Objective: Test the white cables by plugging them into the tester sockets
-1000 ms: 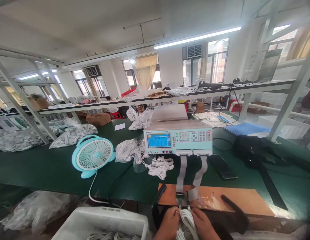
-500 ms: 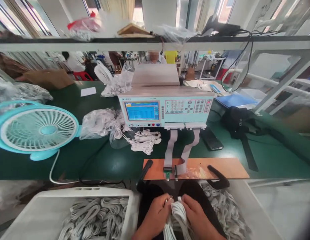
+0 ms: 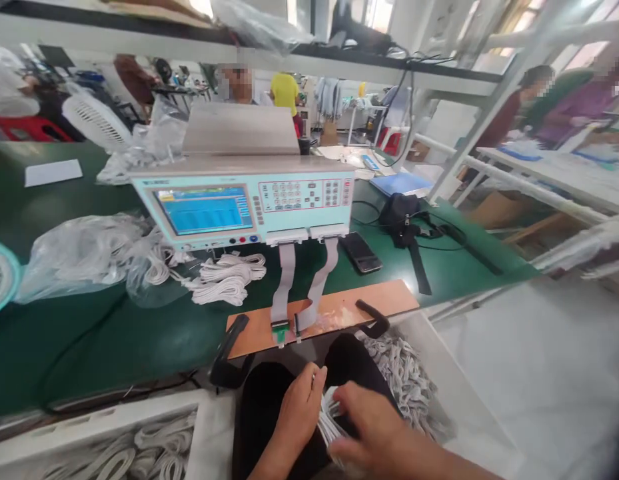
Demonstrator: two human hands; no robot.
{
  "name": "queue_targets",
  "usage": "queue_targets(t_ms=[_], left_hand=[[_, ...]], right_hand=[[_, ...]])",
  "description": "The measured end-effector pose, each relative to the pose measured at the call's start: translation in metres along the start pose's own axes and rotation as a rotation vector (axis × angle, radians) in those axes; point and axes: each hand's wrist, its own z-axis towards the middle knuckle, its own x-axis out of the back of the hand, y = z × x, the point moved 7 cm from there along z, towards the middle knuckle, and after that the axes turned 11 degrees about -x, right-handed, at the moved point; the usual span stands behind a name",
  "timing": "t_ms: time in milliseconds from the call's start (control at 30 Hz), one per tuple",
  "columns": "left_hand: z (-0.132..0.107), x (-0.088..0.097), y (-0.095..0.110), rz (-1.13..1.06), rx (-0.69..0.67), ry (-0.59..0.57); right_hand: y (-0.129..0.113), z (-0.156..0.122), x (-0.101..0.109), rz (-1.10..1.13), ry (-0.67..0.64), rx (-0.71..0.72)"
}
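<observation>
Left hand [image 3: 302,407] clenches the white cable [image 3: 329,423], six o'clock in view; right hand [image 3: 366,423], blurred, half open beside it. From them, eleven o'clock: machine [image 3: 246,203], lettering [image 3: 156,182] unreadable; twelve: orange board's [image 3: 339,317] edge, apart.

The bare left hand [image 3: 300,408] is closed, fingers curled; the bare, blurred right hand [image 3: 366,423] curves beside it, thumb and fingers parted.
</observation>
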Motion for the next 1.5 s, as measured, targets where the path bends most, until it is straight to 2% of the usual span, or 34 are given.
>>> queue_targets(t_ms=[100, 200, 267, 333, 433, 633, 767, 967, 1033, 1167, 1267, 1333, 1400, 1500], left_hand=[[-0.001, 0.000, 0.008, -0.006, -0.012, -0.018], [-0.010, 0.003, 0.011, -0.165, 0.004, -0.145], [-0.021, 0.002, 0.009, -0.333, 0.061, -0.269], [-0.031, 0.002, 0.007, -0.482, 0.120, -0.326], [-0.035, 0.005, 0.004, -0.564, 0.138, -0.276], [-0.035, 0.012, -0.001, -0.505, 0.148, -0.160], [-0.038, 0.020, -0.005, -0.437, 0.141, -0.141], [-0.039, 0.025, -0.007, -0.400, 0.138, -0.223], [-0.035, 0.029, -0.004, -0.354, 0.105, -0.206], [-0.024, 0.042, 0.001, -0.255, 0.012, -0.058], [-0.017, 0.048, 0.001, -0.224, -0.020, 0.031], [-0.012, 0.052, -0.002, -0.222, -0.026, 0.097], [-0.008, 0.057, -0.006, -0.221, -0.017, 0.166], [-0.002, 0.060, -0.014, -0.245, 0.013, 0.232]], right_hand=[[-0.016, 0.002, -0.015, -0.028, -0.044, 0.031], [-0.008, 0.003, -0.008, 0.146, -0.148, 0.065], [-0.001, 0.002, 0.000, 0.240, -0.227, 0.109], [0.001, 0.002, 0.006, 0.275, -0.258, 0.163], [-0.004, 0.003, 0.009, 0.265, -0.238, 0.242], [-0.020, 0.015, 0.004, 0.052, -0.135, 0.284], [-0.032, 0.025, -0.006, 0.057, -0.254, 0.355], [-0.044, 0.035, -0.021, 0.214, -0.485, 0.441], [-0.046, 0.040, -0.022, 0.188, -0.440, 0.453], [-0.049, 0.053, -0.012, 0.131, -0.137, 0.404], [-0.050, 0.062, -0.006, 0.200, 0.035, 0.354], [-0.046, 0.071, -0.002, 0.296, 0.143, 0.265], [-0.039, 0.080, -0.002, 0.419, 0.203, 0.170], [-0.033, 0.091, -0.008, 0.573, 0.208, 0.089]])
